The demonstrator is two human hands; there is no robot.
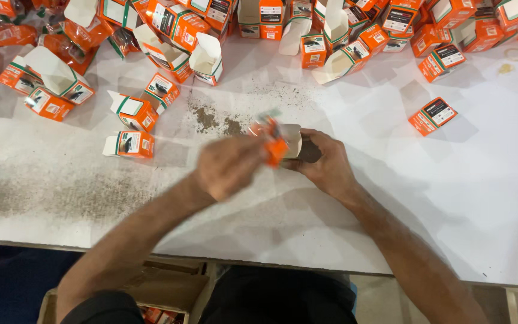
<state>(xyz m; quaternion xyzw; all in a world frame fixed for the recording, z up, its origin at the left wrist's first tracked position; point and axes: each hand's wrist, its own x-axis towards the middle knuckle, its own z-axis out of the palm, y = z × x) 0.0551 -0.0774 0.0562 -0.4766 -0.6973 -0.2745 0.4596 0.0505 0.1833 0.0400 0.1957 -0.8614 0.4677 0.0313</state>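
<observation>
Both hands meet mid-table over the white table [451, 198]. The small orange carton [276, 144] sits right between them, held up off the surface. Left hand [229, 167] grips its left side, fingers curled round it; that hand is motion-blurred, so exact finger placement is unreadable. Right hand [326, 162] is closed on a dark part [309, 152] that sits at the carton's open white flap end, touching it. Carton's long axis runs roughly upright in the frame, tilted a bit, open end facing the right hand. Neither hand is nearer; both are on it.

Hard to make out: whether the dark part is partly inside the carton or just at its mouth. The carton's print is smeared by blur.

Around: a heap of open orange cartons [169, 57] along the far edge, well apart from the hands. One closed orange box [432, 116] lies alone to the right. A cardboard bin [169, 288] sits below the table edge, mostly cut off. A dark gritty smear [211, 117] lies just beyond the hands.
</observation>
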